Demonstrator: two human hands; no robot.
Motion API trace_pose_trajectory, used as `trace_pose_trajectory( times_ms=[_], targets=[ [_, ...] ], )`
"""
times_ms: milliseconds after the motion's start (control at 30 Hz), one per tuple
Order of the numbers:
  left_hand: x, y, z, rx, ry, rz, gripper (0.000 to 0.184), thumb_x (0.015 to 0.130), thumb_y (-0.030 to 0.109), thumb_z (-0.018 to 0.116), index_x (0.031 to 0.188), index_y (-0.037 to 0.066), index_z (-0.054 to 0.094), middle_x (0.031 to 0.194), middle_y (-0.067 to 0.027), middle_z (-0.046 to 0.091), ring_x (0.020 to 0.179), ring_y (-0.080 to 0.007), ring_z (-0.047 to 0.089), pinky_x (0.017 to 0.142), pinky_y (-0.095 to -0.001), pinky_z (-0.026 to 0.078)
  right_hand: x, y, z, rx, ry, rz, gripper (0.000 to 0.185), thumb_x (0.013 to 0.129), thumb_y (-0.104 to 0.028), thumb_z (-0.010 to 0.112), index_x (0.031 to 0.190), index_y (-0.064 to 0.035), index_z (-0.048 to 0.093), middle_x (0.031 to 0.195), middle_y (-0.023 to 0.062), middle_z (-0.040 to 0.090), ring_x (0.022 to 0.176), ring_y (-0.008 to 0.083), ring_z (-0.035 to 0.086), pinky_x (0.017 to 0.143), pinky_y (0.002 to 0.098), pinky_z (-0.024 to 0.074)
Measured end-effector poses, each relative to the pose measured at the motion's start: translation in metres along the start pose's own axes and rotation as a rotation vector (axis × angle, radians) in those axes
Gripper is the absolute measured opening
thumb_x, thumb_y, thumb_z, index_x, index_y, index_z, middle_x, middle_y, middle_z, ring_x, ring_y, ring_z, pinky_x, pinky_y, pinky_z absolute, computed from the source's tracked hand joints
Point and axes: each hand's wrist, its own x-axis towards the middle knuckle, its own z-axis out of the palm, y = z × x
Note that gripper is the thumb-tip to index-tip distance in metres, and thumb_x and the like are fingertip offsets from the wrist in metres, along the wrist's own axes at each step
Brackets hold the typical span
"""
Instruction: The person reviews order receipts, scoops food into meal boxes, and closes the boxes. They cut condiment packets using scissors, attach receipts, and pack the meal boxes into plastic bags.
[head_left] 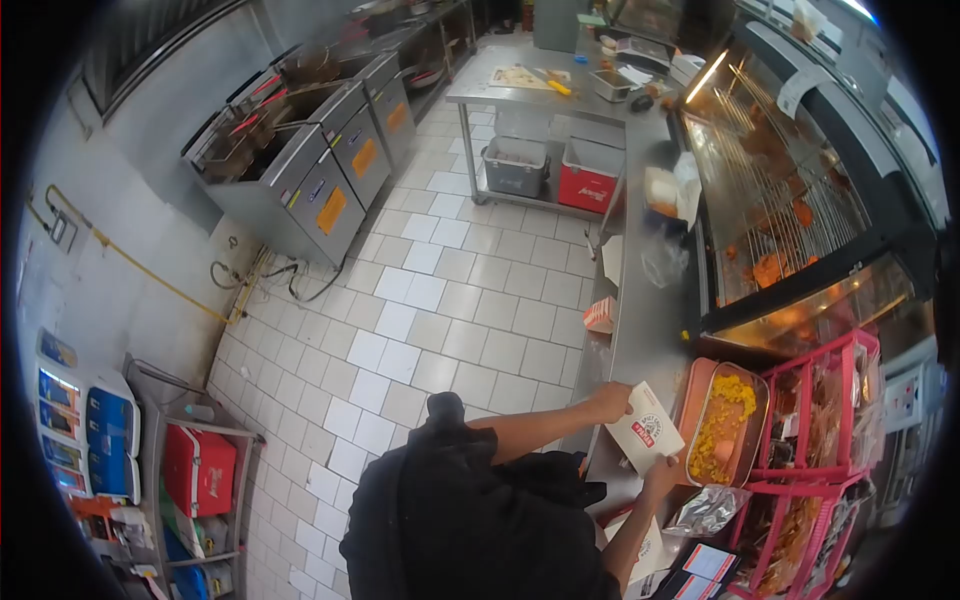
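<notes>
One flat white card piece w/ a red-and-black printed logo sits centre of my head-cam feed, held up just L of the silver-rimmed rectangular tray of yellow food bits; can't tell if they touch. I see the L hand closed on the card's upper-L edge, no real gap btwn thumb and fingers, and the R hand pinching its lower-R edge, also closed, nearer the tray. Both belong to the person in black clothing, further L of the tray. Just R of the tray I've got pink plastic baskets w/ packed items, too small to ID. Crumpled silver foil lies just below the tray; the black-framed glass display cabinet stands above it. Up-L of the tray, well apart: a red-and-white striped carton.
</notes>
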Motion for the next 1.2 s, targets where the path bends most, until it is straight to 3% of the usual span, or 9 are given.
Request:
trace_pose_trajectory(
  times_ms=[33,67,167,300,567,833,933,1100,1200],
  targets=[
    [0.003,-0.002,-0.002,-0.001,0.013,-0.003,0.037,0.076,0.022,0.076,0.101,-0.004,0.067,0.096,-0.0230,0.068,0.094,-0.0378,0.066,0.085,-0.0432,0.052,0.013,0.013,0.002,0.001,-0.005,-0.013,0.032,0.091,-0.015,0.057,0.111,0.0083,0.061,0.094,0.0171,0.068,0.072,0.0258,0.063,0.073,0.0372,0.0501],
    [0.004,-0.004,-0.003,0.027,-0.008,0.003,0.040,0.075,0.024,0.077,0.103,-0.003,0.066,0.096,-0.0222,0.069,0.095,-0.0374,0.066,0.086,-0.0437,0.051,0.020,0.019,0.000,0.385,-0.053,0.067,0.031,0.091,-0.016,0.055,0.110,0.0081,0.061,0.095,0.0167,0.068,0.076,0.0247,0.063,0.074,0.0374,0.0497],
    [0.005,-0.008,-0.003,0.095,-0.059,0.007,0.045,0.074,0.027,0.077,0.106,-0.002,0.066,0.097,-0.0210,0.069,0.095,-0.0375,0.066,0.088,-0.0444,0.051,0.010,0.035,0.014,0.054,0.140,-0.242,0.036,0.094,-0.022,0.046,0.108,0.0070,0.062,0.098,0.0206,0.068,0.085,0.0297,0.066,0.078,0.0411,0.0493],
    [-0.007,-0.001,-0.012,0.088,-0.160,0.016,0.044,0.072,0.026,0.077,0.105,0.000,0.066,0.096,-0.0210,0.069,0.092,-0.0386,0.066,0.086,-0.0437,0.051,-0.016,-0.042,-0.032,-0.333,-0.239,-0.033,0.050,0.097,-0.030,0.034,0.103,0.0117,0.061,0.100,0.0324,0.064,0.093,0.0444,0.064,0.083,0.0499,0.0477],
    [-0.017,-0.014,-0.045,-0.086,-0.341,0.115,0.044,0.071,0.022,0.077,0.109,0.003,0.066,0.093,-0.0217,0.069,0.089,-0.0386,0.066,0.081,-0.0432,0.051,-0.062,-0.136,-0.063,-0.312,-0.255,0.195,0.046,0.098,-0.030,0.037,0.107,0.0079,0.061,0.106,0.0338,0.062,0.101,0.0493,0.060,0.089,0.0553,0.0447],
    [-0.020,0.002,-0.053,0.132,-0.366,-0.130,0.035,0.083,0.026,0.068,0.116,0.014,0.067,0.101,-0.0168,0.070,0.095,-0.0315,0.068,0.083,-0.0396,0.052,-0.077,-0.086,-0.021,-0.393,-0.014,-0.040,0.030,0.091,-0.021,0.048,0.090,0.0017,0.068,0.087,0.0236,0.067,0.082,0.0427,0.064,0.078,0.0510,0.0487],
    [-0.015,-0.012,-0.049,-0.092,-0.389,-0.119,0.031,0.091,0.026,0.061,0.118,0.012,0.066,0.099,-0.0163,0.071,0.093,-0.0270,0.068,0.082,-0.0370,0.051,-0.065,-0.109,-0.060,0.300,-0.145,0.458,0.045,0.092,-0.039,0.052,0.097,0.0011,0.071,0.092,0.0228,0.070,0.087,0.0379,0.067,0.078,0.0458,0.0486],
    [0.001,0.044,-0.067,-0.058,-0.458,-0.137,0.043,0.094,0.035,0.058,0.119,0.001,0.065,0.097,-0.0138,0.073,0.090,-0.0175,0.066,0.083,-0.0317,0.049,-0.051,-0.100,-0.053,0.215,0.028,0.445,0.052,0.089,-0.045,0.057,0.112,0.0011,0.066,0.100,0.0213,0.070,0.088,0.0347,0.068,0.082,0.0416,0.0492],
    [0.028,0.055,-0.073,-0.064,-0.483,-0.138,0.052,0.090,0.042,0.061,0.108,-0.006,0.068,0.090,-0.0148,0.072,0.083,-0.0190,0.066,0.077,-0.0316,0.050,-0.040,-0.116,-0.099,0.234,-0.197,0.511,0.055,0.086,-0.052,0.058,0.112,-0.0038,0.068,0.101,0.0156,0.071,0.089,0.0299,0.069,0.080,0.0411,0.0507]
  ],
)
